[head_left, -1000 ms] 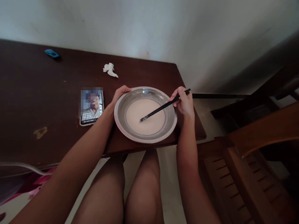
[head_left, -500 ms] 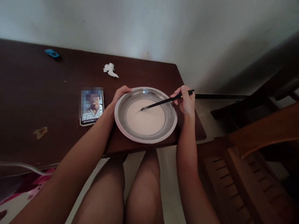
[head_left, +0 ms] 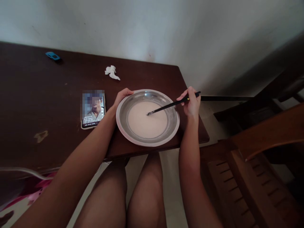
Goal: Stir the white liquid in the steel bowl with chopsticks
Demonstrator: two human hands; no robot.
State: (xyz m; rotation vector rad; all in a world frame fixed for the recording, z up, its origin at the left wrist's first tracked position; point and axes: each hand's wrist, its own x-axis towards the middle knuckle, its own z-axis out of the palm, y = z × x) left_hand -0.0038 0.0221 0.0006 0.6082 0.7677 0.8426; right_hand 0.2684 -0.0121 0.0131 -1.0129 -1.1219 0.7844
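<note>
The wide, round, silver metal bowl [head_left: 123,117] sits on the dark brown wooden tabletop [head_left: 144,71], close to the front edge. Inside is a smooth, milky, pale liquid [head_left: 144,126]. The left hand [head_left: 122,96] holds the bowl by its far left rim. The right hand [head_left: 192,101] grips the long black chopsticks with gold bands [head_left: 169,104] up near their top ends, and they slant down so the tips meet the liquid near the middle.

This looks like stirring. To do it well, I think the left hand should hold the rim snugly, so the bowl can't slide or tip off the edge. The right hand should go round in slow, easy circles, with the tips down low, and reach the sides too, as lumps could hide there. I can't see the bottom under the liquid. Going too fast might splash the phone with the lit screen [head_left: 94,117], which lies near the left arm, or the crumpled white tissue [head_left: 112,72] farther back.
</note>
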